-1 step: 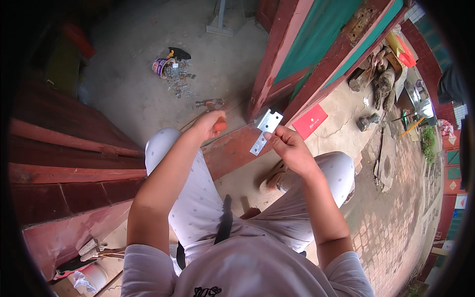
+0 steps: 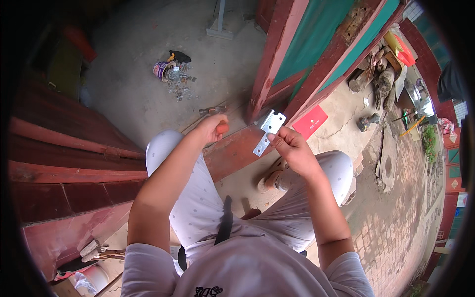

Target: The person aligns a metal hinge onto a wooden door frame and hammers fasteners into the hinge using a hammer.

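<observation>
Dipping slightly, an orange-handled metal hammer (image 2: pixel 213 110) sits in the left hand's (image 2: pixel 211 128) closed grip; at frame centre, the right hand (image 2: pixel 293 149) pinches a silver, perforated metal bracket (image 2: pixel 271 124), nudged rightward, apparently unfastened.

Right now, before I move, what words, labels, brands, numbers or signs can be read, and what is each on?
No text I can quote.
Red flat sheet: pale print, too small to read.
Tipped purple-and-white tub: printed label, too small and blurred.
Shirt: dark motif, no readable words.
Metal plate in the right hand: holes, no lettering visible.
</observation>
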### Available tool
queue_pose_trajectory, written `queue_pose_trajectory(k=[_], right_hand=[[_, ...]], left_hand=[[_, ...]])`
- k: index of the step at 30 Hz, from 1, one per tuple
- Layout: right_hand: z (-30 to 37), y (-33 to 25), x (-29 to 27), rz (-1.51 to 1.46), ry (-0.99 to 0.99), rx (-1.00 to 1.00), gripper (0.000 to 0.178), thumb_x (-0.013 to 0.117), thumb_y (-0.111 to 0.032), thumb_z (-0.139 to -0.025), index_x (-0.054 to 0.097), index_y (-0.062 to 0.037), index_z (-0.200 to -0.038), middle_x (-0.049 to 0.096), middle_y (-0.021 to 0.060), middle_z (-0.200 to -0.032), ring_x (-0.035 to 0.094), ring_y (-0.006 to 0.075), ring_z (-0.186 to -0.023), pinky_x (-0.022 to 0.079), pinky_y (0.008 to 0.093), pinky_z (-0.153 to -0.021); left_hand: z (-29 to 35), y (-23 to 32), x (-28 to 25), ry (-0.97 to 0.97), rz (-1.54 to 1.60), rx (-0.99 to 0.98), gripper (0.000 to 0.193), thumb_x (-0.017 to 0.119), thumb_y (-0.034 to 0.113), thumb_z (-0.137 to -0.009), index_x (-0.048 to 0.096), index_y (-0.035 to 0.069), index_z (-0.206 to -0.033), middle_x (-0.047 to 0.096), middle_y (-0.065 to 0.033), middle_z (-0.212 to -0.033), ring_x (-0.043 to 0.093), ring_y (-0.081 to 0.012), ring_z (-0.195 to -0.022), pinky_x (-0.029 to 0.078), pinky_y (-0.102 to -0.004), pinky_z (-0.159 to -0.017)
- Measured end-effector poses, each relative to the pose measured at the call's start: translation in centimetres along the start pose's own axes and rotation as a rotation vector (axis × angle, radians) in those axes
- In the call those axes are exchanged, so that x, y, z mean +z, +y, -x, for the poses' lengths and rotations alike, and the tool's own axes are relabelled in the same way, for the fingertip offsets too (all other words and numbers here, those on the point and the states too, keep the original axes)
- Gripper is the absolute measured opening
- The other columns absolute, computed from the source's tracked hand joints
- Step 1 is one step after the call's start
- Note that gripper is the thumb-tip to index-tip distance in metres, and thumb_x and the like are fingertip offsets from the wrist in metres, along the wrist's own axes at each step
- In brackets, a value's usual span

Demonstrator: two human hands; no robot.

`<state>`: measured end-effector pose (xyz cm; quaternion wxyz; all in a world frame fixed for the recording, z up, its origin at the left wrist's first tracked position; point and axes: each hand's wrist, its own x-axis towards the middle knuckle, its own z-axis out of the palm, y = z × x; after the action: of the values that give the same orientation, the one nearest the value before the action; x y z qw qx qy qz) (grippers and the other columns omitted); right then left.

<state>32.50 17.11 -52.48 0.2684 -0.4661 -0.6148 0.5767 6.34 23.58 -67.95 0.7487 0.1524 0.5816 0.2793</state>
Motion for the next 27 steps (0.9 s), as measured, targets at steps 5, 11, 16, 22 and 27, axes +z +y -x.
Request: queue_pose_trajectory(k=[5, 11, 16, 22, 27], right_hand=[[1.4, 0.8, -2.2, -0.004, 0.102, -0.028, 0.02, 0.053, -0.014, -0.095, 0.054, -0.0026, -0.079, 0.045, -0.0067, -0.073, 0.039, 0.0035, -0.07, 0.036, 0.022, -0.063], [2.3, 0.1, -5.0, 0.175, 0.235, -0.11, 0.025, 0.059, -0.017, -0.094, 0.051, -0.0029, -0.076, 0.038, -0.0059, -0.061, 0.033, 0.0045, -0.058, 0.03, 0.0249, -0.05], [0.6, -1.9, -5.3, 0.327, 0.364, -0.11, 0.027, 0.061, -0.018, -0.093, 0.051, -0.0018, -0.074, 0.039, -0.0023, -0.057, 0.035, 0.0055, -0.055, 0.032, 0.0258, -0.049], [-1.9, -1.5, -7.3, 0.538, 0.602, -0.101, 0.024, 0.063, -0.018, -0.091, 0.055, -0.0015, -0.075, 0.043, 0.0055, -0.051, 0.035, 0.0104, -0.048, 0.034, 0.0288, -0.046], [-6.6, -5.9, -4.3, 0.586, 0.652, -0.255, 0.02, 0.063, -0.019, -0.09, 0.059, -0.0029, -0.08, 0.046, 0.0075, -0.051, 0.041, 0.0155, -0.044, 0.036, 0.0307, -0.046]], left_hand=[[-7.0, -6.2, 3.3, -0.062, 0.25, -0.106, 0.018, 0.064, 0.03, -0.074, 0.052, 0.017, -0.071, 0.056, 0.0002, -0.065, 0.054, -0.0126, -0.054, 0.039, -0.0235, -0.047], [-11.3, -16.1, 8.9, 0.163, 0.327, 0.097, 0.016, 0.066, 0.018, -0.076, 0.05, 0.015, -0.075, 0.05, 0.0013, -0.062, 0.047, -0.0114, -0.051, 0.039, -0.0264, -0.044], [-15.3, -20.7, 6.9, 0.149, 0.444, 0.092, 0.016, 0.063, 0.013, -0.079, 0.048, 0.012, -0.073, 0.047, -0.0006, -0.059, 0.044, -0.0122, -0.045, 0.033, -0.0269, -0.036], [-15.7, -22.4, 9.5, 0.132, -0.211, -0.041, 0.034, 0.063, 0.03, -0.086, 0.051, 0.003, -0.103, 0.06, -0.0109, -0.066, 0.06, -0.0255, -0.052, 0.051, -0.0432, -0.047], [-26.1, -25.8, 2.4, 0.695, -0.131, 0.179, 0.031, 0.063, 0.027, -0.085, 0.056, 0.0, -0.098, 0.064, -0.0104, -0.087, 0.063, -0.0192, -0.077, 0.05, -0.0327, -0.064]])
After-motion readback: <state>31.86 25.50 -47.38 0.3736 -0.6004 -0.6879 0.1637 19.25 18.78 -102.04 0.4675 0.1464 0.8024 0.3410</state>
